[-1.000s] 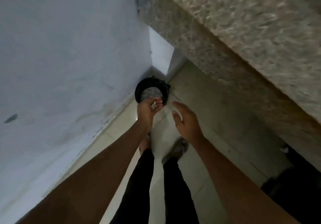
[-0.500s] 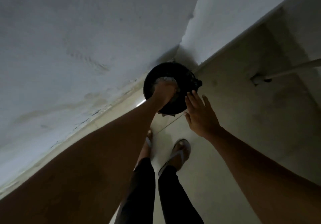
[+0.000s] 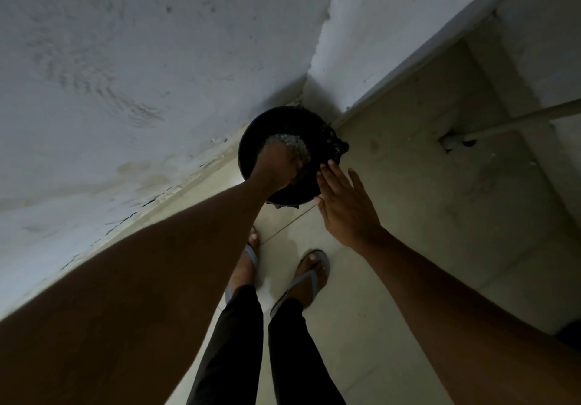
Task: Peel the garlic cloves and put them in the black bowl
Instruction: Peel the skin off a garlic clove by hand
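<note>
Left hand (image 3: pixel 278 169) reaching down into a round black container (image 3: pixel 317 131), fingers buried inside and out of sight; cannot tell whether curled, straight or holding anything. Right hand (image 3: pixel 344 203) just beside the left, flat and relaxed, fingers straight and slightly spread, fingertips (image 3: pixel 328 165) at the near right edge of the container's rim; contact with the rim uncertain in the dim light. Pale greyish, speckled contents (image 3: pixel 290 143) visible inside the container, directly beyond the left hand's knuckles; nature not discernible. Container lined with what looks like a dark bag, bunched into a knot (image 3: pixel 341 147) at the rim just beyond the right fingertips. No garlic cloves identifiable; whether this container is the black bowl not determinable. Container seated on the floor in a wall corner ahead of both hands. Below the hands, two feet in grey flip-flops (image 3: pixel 309 282) on pale floor tiles (image 3: pixel 361 326), legs in black trousers (image 3: pixel 232 341). Left of the left arm, a stained whitish wall (image 3: pixel 125 74). Beyond and right of the right hand, a white pipe (image 3: pixel 515 121) entering a fitting.
</note>
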